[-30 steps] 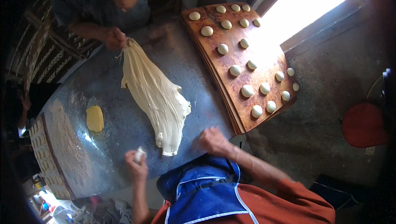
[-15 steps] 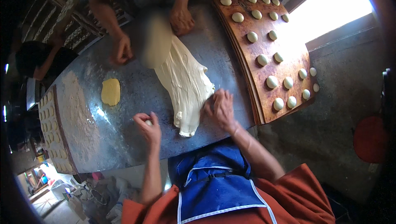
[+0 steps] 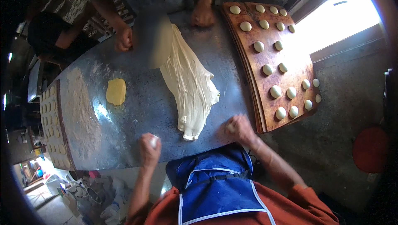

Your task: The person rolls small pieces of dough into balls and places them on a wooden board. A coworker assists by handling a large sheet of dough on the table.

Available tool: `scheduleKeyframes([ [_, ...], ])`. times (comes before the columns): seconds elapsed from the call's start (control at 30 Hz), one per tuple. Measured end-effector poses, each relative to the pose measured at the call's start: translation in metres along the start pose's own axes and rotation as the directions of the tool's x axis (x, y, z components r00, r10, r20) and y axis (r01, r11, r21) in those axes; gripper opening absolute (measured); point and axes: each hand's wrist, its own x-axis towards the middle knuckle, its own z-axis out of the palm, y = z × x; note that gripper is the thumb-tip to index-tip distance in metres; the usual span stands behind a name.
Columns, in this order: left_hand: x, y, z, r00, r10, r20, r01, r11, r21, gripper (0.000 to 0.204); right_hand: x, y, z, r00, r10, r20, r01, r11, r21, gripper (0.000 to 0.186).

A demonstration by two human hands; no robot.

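Observation:
A long sheet of pale, stretchy dough [image 3: 188,88] lies down the middle of the dark metal table, its near end narrow and ragged. To the left of that end, by the table's near edge, my left hand [image 3: 150,149] is closed round a small white piece of dough [image 3: 154,141]. My right hand [image 3: 242,131], a little blurred, is curled on the table to the right of the sheet, apart from it. Something pale like a bit of dough [image 3: 231,128] shows between its fingers. A flattened yellow lump [image 3: 116,92], perhaps dough or fat, sits left of the sheet.
Stacked wooden boards [image 3: 269,36] with several dough balls stand at the right edge. Scattered flour [image 3: 81,109] and another board [image 3: 66,150] of flattened pieces lie at the left. Across the table stands a co-worker, hands [image 3: 203,15] near the sheet's blurred far end.
My right hand has come away from the sheet's right edge toward me and closed. My left hand has moved nearer and closed round its dough piece. The co-worker's hands have moved apart.

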Motion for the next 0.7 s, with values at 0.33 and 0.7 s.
scheduleKeyframes([
  [0.33, 0.019, 0.017, -0.047, 0.977, -0.03, 0.212, 0.027, 1.0, 0.016, 0.034, 0.03, -0.014, -0.01, 0.979, 0.192, -0.076, -0.188, 0.981, 0.058, 0.033],
  [0.7, 0.038, 0.108, -0.034, 0.764, -0.342, 0.547, 0.519, -0.179, -0.836, 0.018, 0.086, -0.135, -0.101, 0.789, 0.353, 0.503, -0.61, 0.354, 0.709, 0.031],
])
